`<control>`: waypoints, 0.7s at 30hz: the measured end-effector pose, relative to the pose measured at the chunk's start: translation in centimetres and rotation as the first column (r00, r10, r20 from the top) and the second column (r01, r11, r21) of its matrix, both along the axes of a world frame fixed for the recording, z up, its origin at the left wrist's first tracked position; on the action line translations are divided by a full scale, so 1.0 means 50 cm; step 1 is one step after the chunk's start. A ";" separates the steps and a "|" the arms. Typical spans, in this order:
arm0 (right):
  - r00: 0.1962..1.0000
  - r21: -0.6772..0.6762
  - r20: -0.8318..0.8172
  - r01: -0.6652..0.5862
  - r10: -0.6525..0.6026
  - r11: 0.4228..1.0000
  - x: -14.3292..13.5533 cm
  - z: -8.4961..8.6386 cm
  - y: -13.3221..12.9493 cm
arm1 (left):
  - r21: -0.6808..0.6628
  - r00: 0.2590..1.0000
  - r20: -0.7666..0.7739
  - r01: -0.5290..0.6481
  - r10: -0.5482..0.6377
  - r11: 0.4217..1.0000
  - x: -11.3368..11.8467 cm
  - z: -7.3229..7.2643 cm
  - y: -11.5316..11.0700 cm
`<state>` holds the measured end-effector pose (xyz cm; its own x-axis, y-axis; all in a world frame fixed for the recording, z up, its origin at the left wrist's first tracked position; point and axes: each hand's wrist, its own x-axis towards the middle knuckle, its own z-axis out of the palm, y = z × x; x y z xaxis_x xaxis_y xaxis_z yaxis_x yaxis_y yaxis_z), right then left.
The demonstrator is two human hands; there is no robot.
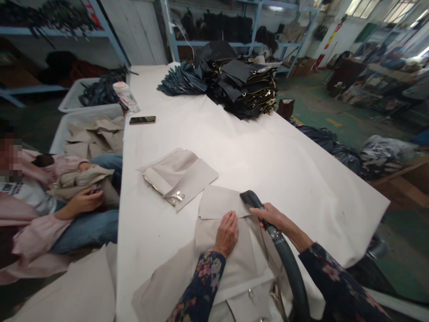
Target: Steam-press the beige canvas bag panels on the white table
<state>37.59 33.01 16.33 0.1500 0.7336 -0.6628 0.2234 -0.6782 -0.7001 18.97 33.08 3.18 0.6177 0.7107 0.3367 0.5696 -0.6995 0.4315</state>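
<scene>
My right hand [270, 216] is closed around a black vacuum nozzle [250, 199], whose ribbed hose [291, 264] curves down toward the bottom of the view. The nozzle's wide end rests at the upper right of a flat beige panel [217, 202]. Just below that panel, my left hand [227, 233] lies flat with fingers stretched out on a beige bag piece [246, 250]. Metal rings show on the lower part of the beige material. Farther up the table to the left lies another beige bag piece [197, 172] with a zip edge and a metal clasp.
A white-covered table [278, 156] bears a dark stack of bag parts [231, 80], a phone [142, 120] and a patterned bottle [126, 97]. At the left, a seated person [63, 201] handles beige material beside plastic bins [60, 134]. Shelves stand behind.
</scene>
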 end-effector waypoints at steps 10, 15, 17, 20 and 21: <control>0.999 0.021 -0.039 0.008 -0.007 1.000 0.012 0.066 -0.061 | -0.008 0.999 0.043 -0.018 0.018 1.000 -0.001 0.012 0.001; 0.995 -0.003 -0.076 -0.069 0.069 0.998 -0.007 0.027 -0.028 | -0.043 1.000 0.015 -0.010 0.011 0.999 -0.002 0.015 0.003; 0.996 0.004 -0.068 -0.060 0.060 0.998 0.015 0.020 -0.028 | -0.074 1.000 0.001 -0.014 0.014 0.997 -0.001 0.015 0.004; 0.999 0.008 -0.043 -0.012 0.012 1.000 0.069 0.028 -0.054 | -0.126 0.999 -0.025 -0.032 0.029 0.992 0.001 0.013 0.003; 0.999 0.007 -0.037 0.012 -0.012 1.000 0.087 0.034 -0.069 | -0.141 0.999 -0.036 -0.042 0.037 0.989 0.001 0.013 0.002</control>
<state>41.96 29.57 18.05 0.1341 0.7369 -0.6626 0.1894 -0.6754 -0.7127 19.03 33.19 3.82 0.5974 0.7736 0.2113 0.6109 -0.6097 0.5050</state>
